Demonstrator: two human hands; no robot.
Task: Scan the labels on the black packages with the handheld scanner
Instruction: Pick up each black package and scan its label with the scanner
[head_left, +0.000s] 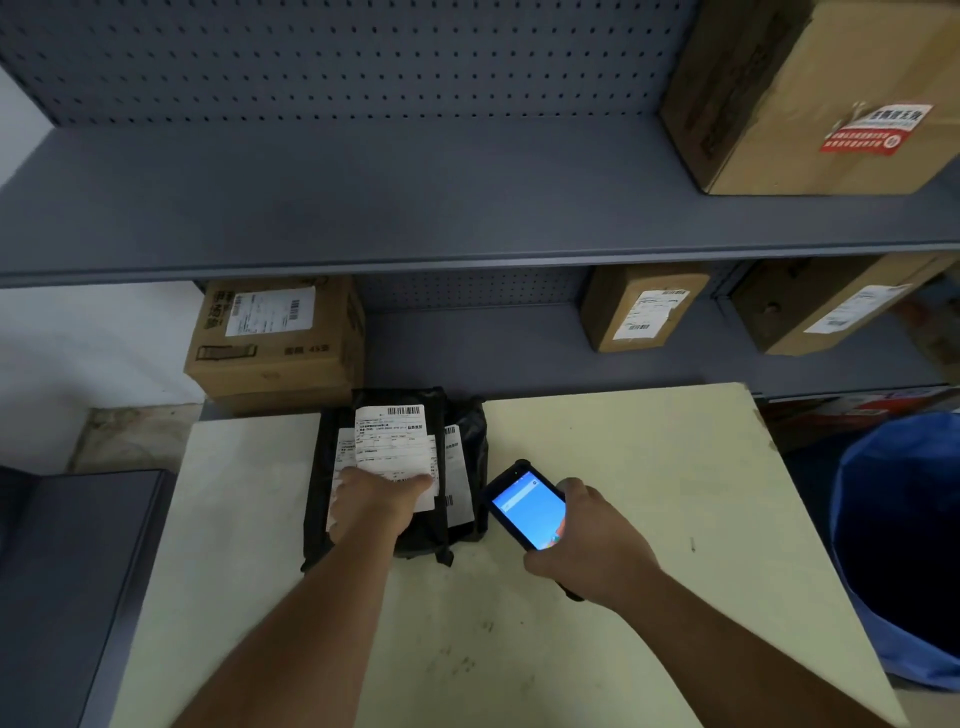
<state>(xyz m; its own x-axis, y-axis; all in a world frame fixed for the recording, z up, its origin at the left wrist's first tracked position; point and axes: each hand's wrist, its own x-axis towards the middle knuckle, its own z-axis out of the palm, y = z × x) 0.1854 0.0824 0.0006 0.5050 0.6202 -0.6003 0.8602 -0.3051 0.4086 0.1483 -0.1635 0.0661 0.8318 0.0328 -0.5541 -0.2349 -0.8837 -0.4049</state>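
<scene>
A stack of black packages (415, 530) with white barcode labels lies at the far left-middle of the cream table (649, 493). My left hand (374, 501) grips the near end of the top package (400, 410), partly covering its label (392, 441). Just to the right, my right hand (587, 540) holds the handheld scanner (524, 501), its blue screen lit and facing up, its top end beside the stack. Two more labels show under the top package, one on each side.
Grey metal shelves (415, 254) stand behind the table. Cardboard boxes sit on them: one at the lower left (275, 343), two at the lower right (644, 306), a big one at the upper right (821, 93). A blue bin (893, 545) stands right of the table.
</scene>
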